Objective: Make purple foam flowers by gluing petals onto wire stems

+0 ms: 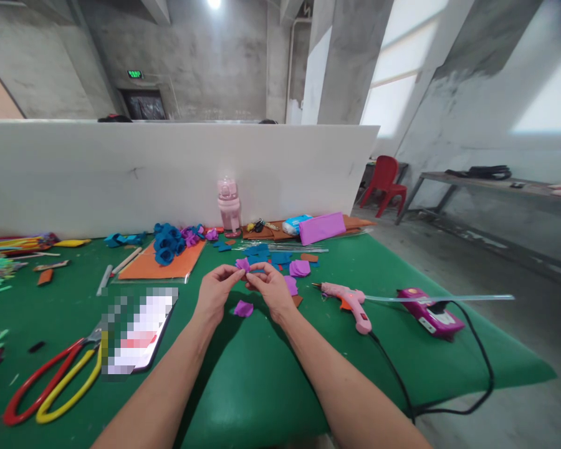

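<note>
A white board (75,181) stands along the green table's (243,399) far edge. Behind it, a grey wall (215,62) has a dark doorway (144,105) and a green sign (134,74). A lamp (214,4) shines up high. Past the far right corner, a red chair (384,176) stands on the grey floor (449,262)

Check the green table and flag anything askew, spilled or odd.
The pink glue gun lies on its side over an orange scrap, odd for a tool that may be hot. Its cord runs off the table and might snag.
</note>
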Available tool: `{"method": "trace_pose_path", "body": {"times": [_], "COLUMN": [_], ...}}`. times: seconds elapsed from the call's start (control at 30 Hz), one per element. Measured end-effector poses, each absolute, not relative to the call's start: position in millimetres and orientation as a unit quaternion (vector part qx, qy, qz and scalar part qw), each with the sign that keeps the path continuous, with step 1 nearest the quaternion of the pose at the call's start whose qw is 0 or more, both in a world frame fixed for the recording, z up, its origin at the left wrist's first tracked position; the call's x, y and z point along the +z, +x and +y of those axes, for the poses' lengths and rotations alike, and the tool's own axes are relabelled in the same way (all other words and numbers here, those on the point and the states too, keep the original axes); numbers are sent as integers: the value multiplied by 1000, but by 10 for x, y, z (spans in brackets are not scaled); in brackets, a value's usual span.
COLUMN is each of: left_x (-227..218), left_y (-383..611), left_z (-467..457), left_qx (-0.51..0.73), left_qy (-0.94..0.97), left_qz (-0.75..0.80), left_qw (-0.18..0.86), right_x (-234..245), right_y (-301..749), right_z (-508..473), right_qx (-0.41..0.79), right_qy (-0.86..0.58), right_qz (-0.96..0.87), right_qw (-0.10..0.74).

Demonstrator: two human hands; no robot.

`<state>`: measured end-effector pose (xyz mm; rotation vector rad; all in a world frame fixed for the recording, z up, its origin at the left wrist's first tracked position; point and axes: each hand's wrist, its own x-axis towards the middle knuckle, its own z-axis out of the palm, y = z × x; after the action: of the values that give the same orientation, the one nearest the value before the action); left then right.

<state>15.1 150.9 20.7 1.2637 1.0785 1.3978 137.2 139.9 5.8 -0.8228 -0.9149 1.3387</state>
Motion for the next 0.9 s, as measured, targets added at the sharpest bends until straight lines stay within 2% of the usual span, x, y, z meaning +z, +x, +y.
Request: {"method": "trace_pose_path", "body": {"times": [0.2, 0.4, 0.9], "left_x": [272, 231, 216], "left_y": [106, 122, 126], "left_z": [1516, 1510, 1505], "left_qx": [594, 535, 525], "left_qy": [491, 508, 473], "left_qz": [458, 455, 454], "left_qw": [442, 499, 542], "right_x": [78, 64, 45], "right_y": [1373, 1378, 1366], "right_z": [1397, 1402, 1407], "right_qx": [589, 609, 605], "right_qy": [-357, -347, -341], "right_qz": [-366, -351, -364], "right_qw": [626, 622, 620]}}
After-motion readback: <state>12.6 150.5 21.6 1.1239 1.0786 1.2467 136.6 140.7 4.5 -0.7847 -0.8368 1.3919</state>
